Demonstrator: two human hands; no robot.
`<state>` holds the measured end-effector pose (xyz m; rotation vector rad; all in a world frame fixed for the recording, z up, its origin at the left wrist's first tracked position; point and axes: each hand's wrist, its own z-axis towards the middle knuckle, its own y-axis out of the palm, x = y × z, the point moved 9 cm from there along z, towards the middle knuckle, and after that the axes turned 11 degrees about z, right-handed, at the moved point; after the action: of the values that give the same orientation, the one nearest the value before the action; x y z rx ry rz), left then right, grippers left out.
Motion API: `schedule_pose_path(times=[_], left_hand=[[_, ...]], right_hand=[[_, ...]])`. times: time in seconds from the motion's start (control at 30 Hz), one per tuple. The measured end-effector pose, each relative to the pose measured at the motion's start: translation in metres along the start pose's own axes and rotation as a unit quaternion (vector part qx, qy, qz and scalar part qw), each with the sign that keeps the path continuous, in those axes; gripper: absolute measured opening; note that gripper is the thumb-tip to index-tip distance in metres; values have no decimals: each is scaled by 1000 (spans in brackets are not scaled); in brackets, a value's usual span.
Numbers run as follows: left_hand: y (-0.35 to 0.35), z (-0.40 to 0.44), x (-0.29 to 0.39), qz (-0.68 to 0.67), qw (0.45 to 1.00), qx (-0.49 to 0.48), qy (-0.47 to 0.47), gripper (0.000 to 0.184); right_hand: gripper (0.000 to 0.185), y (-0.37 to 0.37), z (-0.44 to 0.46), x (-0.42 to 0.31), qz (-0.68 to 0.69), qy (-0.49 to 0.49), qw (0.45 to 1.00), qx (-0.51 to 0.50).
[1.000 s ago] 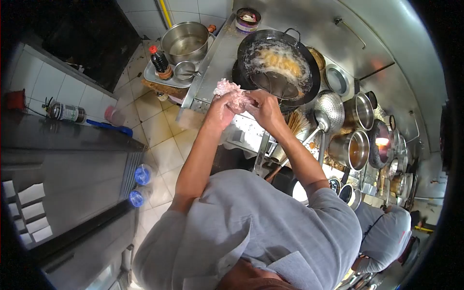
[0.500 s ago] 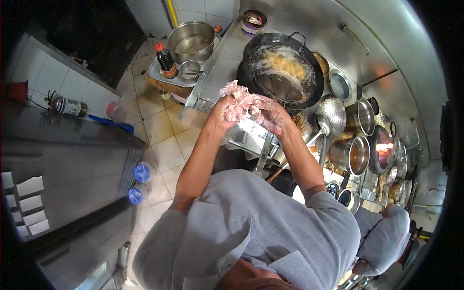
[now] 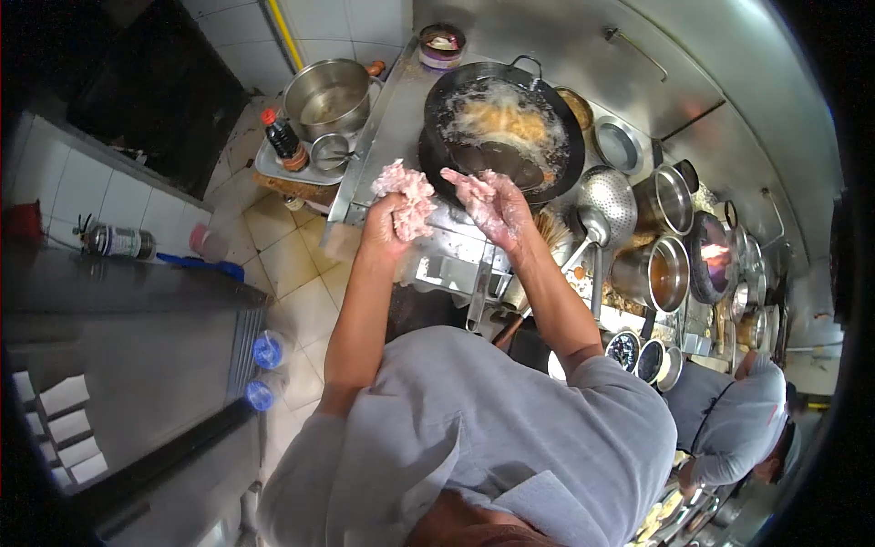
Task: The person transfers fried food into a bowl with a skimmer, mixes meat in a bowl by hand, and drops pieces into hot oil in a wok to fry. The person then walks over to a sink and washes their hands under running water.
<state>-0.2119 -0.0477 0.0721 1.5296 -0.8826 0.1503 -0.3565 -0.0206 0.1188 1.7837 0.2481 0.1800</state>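
My left hand point(image 3: 386, 221) is closed around a clump of pale pink raw meat point(image 3: 405, 191), which bulges out past the fingers. To its right, my right hand point(image 3: 507, 219) has its fingers pointing at the wok, with a smaller portion of raw meat point(image 3: 474, 190) in and along them. A gap separates the two hands. Just beyond them sits a black wok point(image 3: 570, 173) of bubbling oil, where golden pieces of food point(image 3: 501, 120) are frying. My right fingertips are near the wok's closest rim.
A perforated ladle point(image 3: 609, 199) and steel pots point(image 3: 663, 273) line the stove on the right. A sauce bottle point(image 3: 284, 141) stands on a tray at left, beside a large steel pot point(image 3: 328, 96). A co-worker point(image 3: 729, 419) is at lower right.
My hands have parted, dividing the meat that lay across both of them. Most of it is now in my left hand. The view has shifted slightly to the right.
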Motion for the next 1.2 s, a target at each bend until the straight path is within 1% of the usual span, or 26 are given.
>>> schedule_pose_path(times=[0.07, 0.1, 0.2, 0.27, 0.3, 0.33, 0.37, 0.4, 0.43, 0.47, 0.5, 0.53, 0.57, 0.6, 0.67, 0.73, 0.77, 0.8, 0.87, 0.9, 0.97, 1.0, 1.07, 1.13, 1.17, 1.2], left_hand=[[-10, 2, -2, 16, 1000, 12, 2, 48], [-6, 1, -2, 16, 1000, 8, -1, 48], [-1, 1, 3, 6, 1000, 3, 14, 47], [-2, 2, 3, 4, 1000, 1, 4, 46], [-2, 2, 3, 10, 1000, -6, -8, 45], [-1, 1, 4, 10, 1000, -5, -6, 45], [-3, 0, 4, -5, 1000, 6, -7, 49], [-4, -1, 4, -19, 1000, 18, -8, 54], [-5, -1, 3, -20, 1000, 19, -7, 54], [-8, 0, 3, -21, 999, 24, -3, 53], [-11, -1, 3, -22, 999, 28, 1, 53], [-12, -1, 4, -23, 999, 29, 3, 53], [-11, -2, 5, -29, 999, 20, 0, 52], [-10, -3, 5, -36, 999, 11, -2, 52], [-11, -4, 6, -27, 999, 15, 11, 51], [-13, -5, 8, -17, 999, 20, 20, 50], [-8, -6, 9, -30, 999, -5, 22, 48], [-3, -7, 9, -43, 998, -30, 24, 47], [-1, -10, 8, -36, 999, 0, 15, 46], [-2, -12, 7, -28, 999, 29, 9, 45], [5, -13, 7, -42, 998, 50, 13, 42], [4, -13, 7, -57, 996, 71, 16, 40], [-1, -11, 6, -76, 995, 66, 27, 35], [2, -2, 5, -114, 990, -67, 46, 39], [8, -2, 7, -126, 989, -73, 37, 36], [21, -4, 9, -160, 978, -130, 26, 34]], right_hand=[[14, -4, -3, -11, -81, -41, 996, 14], [19, -10, -2, -17, -127, -35, 991, 4], [21, -23, -4, -40, -170, -55, 984, 17], [12, -25, -10, -59, -248, -85, 962, 74], [12, -22, -10, -66, -267, -88, 957, 70], [22, -18, -9, -73, -286, -90, 952, 66], [34, -27, -17, -91, -357, -105, 913, 167], [40, -42, -8, -102, -330, -48, 935, 124], [43, -41, -12, -119, -392, -96, 898, 175], [45, -37, -16, -135, -450, -144, 852, 225], [49, -53, -2, -173, -575, -185, 769, 208], [54, -69, 11, -207, -686, -223, 668, 186], [57, -44, 4, -214, -744, -242, 591, 195], [54, -52, 17, -246, -847, -272, 407, 205], [49, -89, 42, -297, -929, -249, 223, 161], [49, -94, 62, -337, -925, -241, 232, 180], [51, -100, 75, -369, -907, -285, 229, 210], [53, -75, 76, -375, -874, -307, 319, 198], [54, -27, 63, -367, -791, -452, 402, 95], [54, -14, 59, -359, -791, -451, 402, 94], [55, 7, 35, -340, -765, -476, 395, 180], [55, 12, 31, -323, -767, -472, 398, 175], [48, 5, 27, -279, -644, -432, 623, 96], [36, 31, 5, -189, -621, -331, 704, 92], [31, 38, -1, -157, -688, -306, 656, 62], [30, 32, 0, -122, -656, -228, 719, 4]])
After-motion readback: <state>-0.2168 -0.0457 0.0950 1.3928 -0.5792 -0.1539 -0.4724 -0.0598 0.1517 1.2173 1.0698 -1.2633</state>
